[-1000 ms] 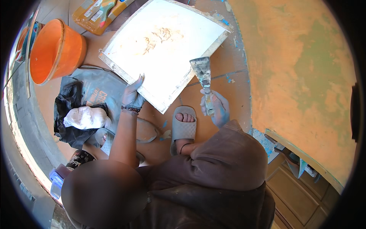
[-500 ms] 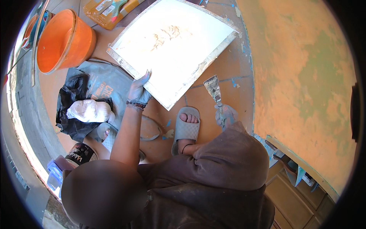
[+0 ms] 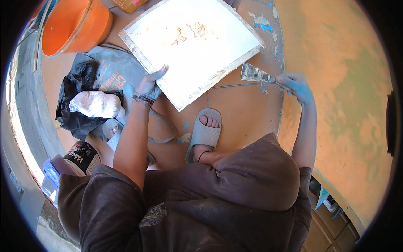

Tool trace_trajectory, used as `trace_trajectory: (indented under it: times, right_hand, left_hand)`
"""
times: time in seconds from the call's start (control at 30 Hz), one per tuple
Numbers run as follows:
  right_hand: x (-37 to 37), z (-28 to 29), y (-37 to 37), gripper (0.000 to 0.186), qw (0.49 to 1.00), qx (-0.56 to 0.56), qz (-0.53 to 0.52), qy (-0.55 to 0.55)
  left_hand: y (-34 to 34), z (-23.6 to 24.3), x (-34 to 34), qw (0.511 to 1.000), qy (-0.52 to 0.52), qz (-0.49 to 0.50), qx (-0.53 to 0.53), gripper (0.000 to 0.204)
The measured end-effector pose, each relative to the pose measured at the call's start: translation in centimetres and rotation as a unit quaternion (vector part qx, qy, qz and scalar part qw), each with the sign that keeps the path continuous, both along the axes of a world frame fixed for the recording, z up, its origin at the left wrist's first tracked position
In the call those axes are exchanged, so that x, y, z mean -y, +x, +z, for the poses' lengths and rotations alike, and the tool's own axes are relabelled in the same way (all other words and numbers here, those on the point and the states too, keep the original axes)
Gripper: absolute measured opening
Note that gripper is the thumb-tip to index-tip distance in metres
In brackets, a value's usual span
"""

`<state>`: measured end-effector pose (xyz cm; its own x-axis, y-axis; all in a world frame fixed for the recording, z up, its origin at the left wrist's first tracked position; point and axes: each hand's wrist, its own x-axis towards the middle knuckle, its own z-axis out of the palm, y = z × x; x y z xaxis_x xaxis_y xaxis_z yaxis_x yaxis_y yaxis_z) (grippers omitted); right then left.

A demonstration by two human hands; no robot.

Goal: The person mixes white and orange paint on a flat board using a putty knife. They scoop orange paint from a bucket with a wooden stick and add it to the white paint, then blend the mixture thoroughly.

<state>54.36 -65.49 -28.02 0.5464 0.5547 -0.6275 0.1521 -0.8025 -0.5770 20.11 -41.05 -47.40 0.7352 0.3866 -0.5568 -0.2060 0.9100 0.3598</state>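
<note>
A white square board (image 3: 189,71) with a crusted, pale rim is tilted across the upper middle. Brown, lumpy smears lie on its far half. My left hand (image 3: 149,85), dusted grey, is closed on the board's near left edge, its thumb on top and the other fingers mostly hidden beneath. Out to the right, my right hand (image 3: 299,87) grips the handle of a scraper (image 3: 253,74). Its flat, stained metal blade points left, close to the board's right edge. Whether blade and board touch, I cannot tell.
An orange bucket (image 3: 100,26) stands far left. Below it lie a grey bag (image 3: 111,63), black plastic (image 3: 75,90) and a knotted white bag (image 3: 94,104). Nearer are a black can (image 3: 84,157) and a blue plastic tub (image 3: 51,178). A patchy orange-green surface (image 3: 336,96) fills the right side.
My right hand has swung outward and away from beside my knee, and the scraper blade has turned from pointing away to pointing left. The left hand keeps its hold on the board.
</note>
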Motion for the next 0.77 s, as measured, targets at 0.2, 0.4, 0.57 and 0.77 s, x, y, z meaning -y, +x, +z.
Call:
trace_trajectory:
  times: [0.2, 0.4, 0.57, 0.77]
  right_hand:
    - [-7.5, -3.1, 4.6, 0.027, 0.979, -0.051, 0.173, -0.096]
    - [-10.6, -6.6, 4.7, 0.029, 0.961, -0.078, 0.242, -0.111]
    - [-11.7, -7.7, 3.2, 0.03, 0.959, -0.083, 0.258, -0.085]
    - [-12.4, -7.5, 2.6, 0.031, 0.949, -0.111, 0.287, -0.07]
  left_hand:
    - [-1.0, -0.1, -0.8, 0.999, 0.035, -0.001, -0.037, 0.036]
    - [-1.3, 0.5, -0.9, 0.998, 0.052, 0.012, -0.037, 0.036]
    - [-1.9, -0.3, -1.3, 0.998, 0.059, 0.015, -0.028, 0.037]
    - [-2.0, 1.4, -1.9, 0.998, 0.058, 0.015, -0.035, 0.039]
